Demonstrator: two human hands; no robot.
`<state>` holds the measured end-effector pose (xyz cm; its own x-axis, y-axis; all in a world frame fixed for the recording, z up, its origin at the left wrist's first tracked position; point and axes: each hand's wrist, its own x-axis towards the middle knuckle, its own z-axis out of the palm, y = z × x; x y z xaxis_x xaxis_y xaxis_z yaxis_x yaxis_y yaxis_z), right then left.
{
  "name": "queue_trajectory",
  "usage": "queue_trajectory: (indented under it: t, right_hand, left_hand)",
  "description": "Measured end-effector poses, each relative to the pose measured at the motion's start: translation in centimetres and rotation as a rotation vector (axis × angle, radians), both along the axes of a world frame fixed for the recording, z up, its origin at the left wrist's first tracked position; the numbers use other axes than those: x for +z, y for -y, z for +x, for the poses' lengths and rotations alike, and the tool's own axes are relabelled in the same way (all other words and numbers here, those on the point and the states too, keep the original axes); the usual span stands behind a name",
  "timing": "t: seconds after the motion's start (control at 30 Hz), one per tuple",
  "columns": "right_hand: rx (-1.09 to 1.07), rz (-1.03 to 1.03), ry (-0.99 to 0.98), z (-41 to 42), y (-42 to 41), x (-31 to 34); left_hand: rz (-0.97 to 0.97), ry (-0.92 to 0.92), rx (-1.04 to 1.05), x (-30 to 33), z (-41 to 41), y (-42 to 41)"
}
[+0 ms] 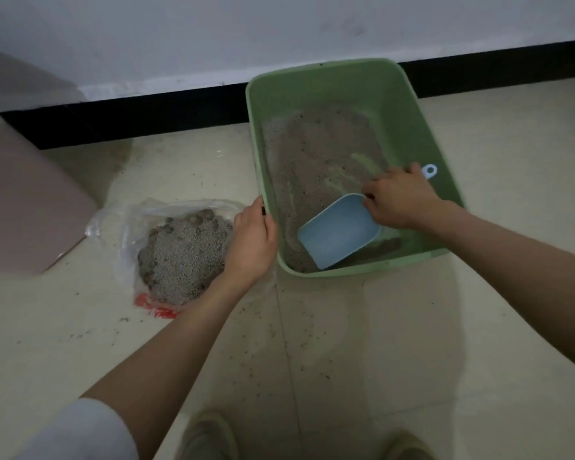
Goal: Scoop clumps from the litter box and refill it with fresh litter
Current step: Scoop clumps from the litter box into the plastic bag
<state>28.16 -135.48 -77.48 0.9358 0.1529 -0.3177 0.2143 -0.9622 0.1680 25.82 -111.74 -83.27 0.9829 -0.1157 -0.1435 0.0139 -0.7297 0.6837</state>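
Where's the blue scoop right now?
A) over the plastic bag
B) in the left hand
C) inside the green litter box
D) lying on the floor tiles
C: the right hand holds the blue scoop low inside the green litter box.

One camera sits on the person's head. It looks down at the floor (pixel 346 343), close above, with the wall (pixel 213 34) at 12 o'clock.
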Motion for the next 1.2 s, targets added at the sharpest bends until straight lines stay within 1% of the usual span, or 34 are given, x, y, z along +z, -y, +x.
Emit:
queue_trajectory:
  t: [0.1,0.2,0.33,0.43,0.57,0.7,0.83,0.9,1.0,1.1,1.2]
  right_hand:
    - [0.019,0.081,-0.048,0.5,-0.9,-1.8]
    - [-0.090,0.233,-0.123,0.4,-0.4,-3.4]
    - [-0.261,0.420,-0.245,-0.1,0.8,-5.7]
    - [-0.310,0.510,-0.281,-0.1,1.0,-6.4]
    - [-0.370,0.569,-0.286,-0.3,1.0,-6.6]
    - [-0.373,0.535,-0.317,-0.6,0.9,-6.6]
    - [-0.382,0.546,-0.269,-0.3,0.5,-6.1]
    - [-0.411,0.555,-0.279,-0.8,0.5,-6.1]
    - [-0.470,0.609,-0.303,-1.5,0.6,-6.2]
    - [-0.531,0.673,-0.283,-1.3,0.4,-5.6]
    - [-0.539,0.667,-0.261,-1.2,0.4,-4.8]
  left_hand:
    - [-0.028,0.023,0.052,-0.3,-0.4,0.7]
    - [-0.042,-0.005,0.088,-0.3,-0.6,1.4]
    - [-0.052,0.021,0.104,-0.6,-0.6,1.5]
    - [-0.043,0.009,0.114,-0.8,-0.6,1.6]
    - [-0.034,0.017,0.112,-1.1,-0.6,1.5]
    - [-0.035,0.011,0.107,-1.0,-0.7,1.5]
    - [-0.029,0.022,0.101,-1.1,-0.7,1.5]
    - [-0.024,0.021,0.103,-1.2,-0.7,1.4]
    - [-0.022,0.028,0.094,-1.1,-0.7,1.4]
    - [-0.001,0.022,0.086,-0.7,-0.8,1.5]
    - [0.018,0.023,0.073,-0.6,-0.8,1.3]
